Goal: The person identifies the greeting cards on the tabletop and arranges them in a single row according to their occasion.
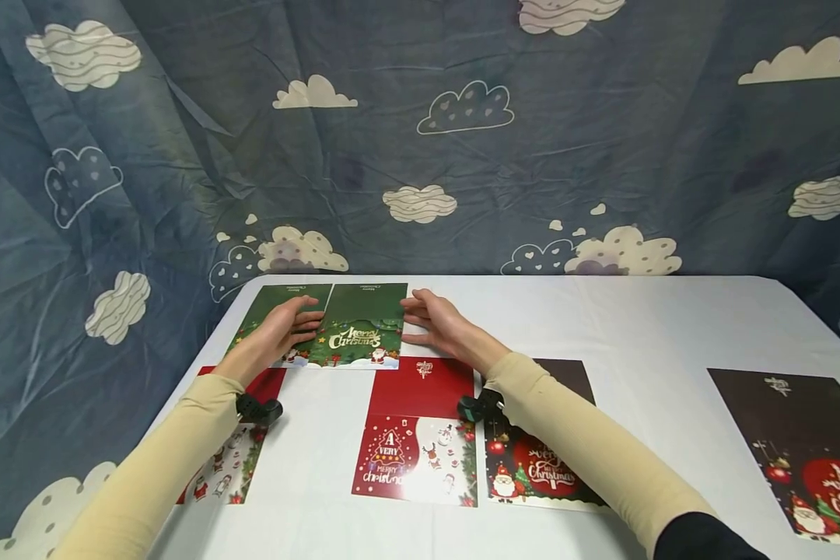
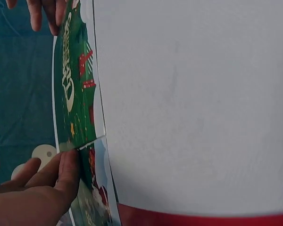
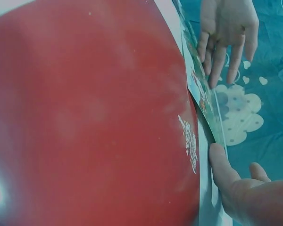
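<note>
A green Merry Christmas card (image 1: 364, 307) lies unfolded at the back left of the table, its left edge meeting or slightly overlapping a second green card (image 1: 271, 299). My left hand (image 1: 280, 328) reaches over the second card, its extended fingers at the first card's left edge. On the opposite side, my right hand (image 1: 448, 323) has its fingers spread along the right edge. In the left wrist view, fingertips (image 2: 70, 162) touch down where the two green cards (image 2: 78, 94) meet. The right wrist view has the right thumb (image 3: 219, 157) beside the green card's edge.
In front lie a red card (image 1: 420, 389) and another red one (image 1: 266, 383), partly behind the left arm. A dark brown card (image 1: 567, 377) sits under the right forearm, and a similar card (image 1: 770, 412) lies far right. A cloud-print curtain (image 1: 392, 155) hangs behind the white table (image 1: 644, 327).
</note>
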A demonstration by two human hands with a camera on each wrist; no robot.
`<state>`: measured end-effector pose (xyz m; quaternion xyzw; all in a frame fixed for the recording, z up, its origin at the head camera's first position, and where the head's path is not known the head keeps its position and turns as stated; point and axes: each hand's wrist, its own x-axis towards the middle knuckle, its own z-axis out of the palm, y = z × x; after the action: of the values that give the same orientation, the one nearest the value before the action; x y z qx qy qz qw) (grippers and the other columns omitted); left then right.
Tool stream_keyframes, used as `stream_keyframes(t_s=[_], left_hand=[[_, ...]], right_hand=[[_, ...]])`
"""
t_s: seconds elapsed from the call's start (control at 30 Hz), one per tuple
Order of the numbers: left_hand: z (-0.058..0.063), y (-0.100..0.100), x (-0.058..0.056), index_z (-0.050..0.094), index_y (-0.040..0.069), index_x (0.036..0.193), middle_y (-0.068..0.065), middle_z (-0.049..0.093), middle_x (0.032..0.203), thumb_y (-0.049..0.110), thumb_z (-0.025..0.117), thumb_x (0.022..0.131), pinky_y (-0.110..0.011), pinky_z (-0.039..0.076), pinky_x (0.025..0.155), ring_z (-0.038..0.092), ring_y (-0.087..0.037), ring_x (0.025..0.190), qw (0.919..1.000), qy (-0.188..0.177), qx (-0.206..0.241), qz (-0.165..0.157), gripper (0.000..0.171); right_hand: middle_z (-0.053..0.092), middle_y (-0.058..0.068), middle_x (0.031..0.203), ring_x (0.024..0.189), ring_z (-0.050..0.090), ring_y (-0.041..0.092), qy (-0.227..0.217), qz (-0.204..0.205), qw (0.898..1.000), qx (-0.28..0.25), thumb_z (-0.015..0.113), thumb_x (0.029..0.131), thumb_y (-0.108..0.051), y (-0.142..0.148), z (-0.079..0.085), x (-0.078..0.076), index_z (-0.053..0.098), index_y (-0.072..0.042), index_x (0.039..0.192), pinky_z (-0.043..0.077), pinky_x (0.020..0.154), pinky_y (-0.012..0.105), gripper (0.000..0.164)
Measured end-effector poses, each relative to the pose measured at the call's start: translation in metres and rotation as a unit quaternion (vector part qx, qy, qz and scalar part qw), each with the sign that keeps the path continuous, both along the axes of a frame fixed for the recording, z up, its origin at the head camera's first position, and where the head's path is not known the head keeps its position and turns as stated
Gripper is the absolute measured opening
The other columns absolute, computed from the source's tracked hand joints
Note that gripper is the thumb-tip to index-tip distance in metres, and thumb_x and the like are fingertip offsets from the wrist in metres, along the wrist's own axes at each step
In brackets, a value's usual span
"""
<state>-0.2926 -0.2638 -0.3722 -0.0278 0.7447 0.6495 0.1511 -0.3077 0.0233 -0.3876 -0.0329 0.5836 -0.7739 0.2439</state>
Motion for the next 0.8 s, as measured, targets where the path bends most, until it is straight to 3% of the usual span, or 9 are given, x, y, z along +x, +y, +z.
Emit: stream_keyframes(t_s=[0.27, 0.8], left_hand=[[-0.0008, -0.0071, 0.0022, 0.020, -0.003, 0.154, -0.026, 0.027, 0.155, 0.031, 0.021, 0.110, -0.044, 0.033, 0.112, 0.030, -0.039, 0.140, 0.9998, -0.002, 0.016, -0.014, 0.056], [0.0000, -0.0006, 0.0042, 0.018, 0.001, 0.156, -0.028, 0.024, 0.156, 0.029, 0.028, 0.109, -0.043, 0.031, 0.113, 0.026, -0.040, 0.142, 0.9994, 0.019, -0.014, -0.025, 0.055]], right_hand=[[0.028, 0.018, 0.157, 0.144, 0.027, 0.031, 0.002, -0.002, 1.000, 0.014, 0.037, 0.106, -0.033, -0.0024, -0.0007, -0.0005, 0.037, 0.006, 0.147, 0.046, 0.101, 0.046, 0.057], [0.028, 0.021, 0.156, 0.143, 0.030, 0.033, 0.014, -0.015, 0.999, 0.028, 0.041, 0.104, -0.036, -0.0030, 0.0020, 0.0007, 0.035, 0.005, 0.148, 0.048, 0.098, 0.047, 0.060]])
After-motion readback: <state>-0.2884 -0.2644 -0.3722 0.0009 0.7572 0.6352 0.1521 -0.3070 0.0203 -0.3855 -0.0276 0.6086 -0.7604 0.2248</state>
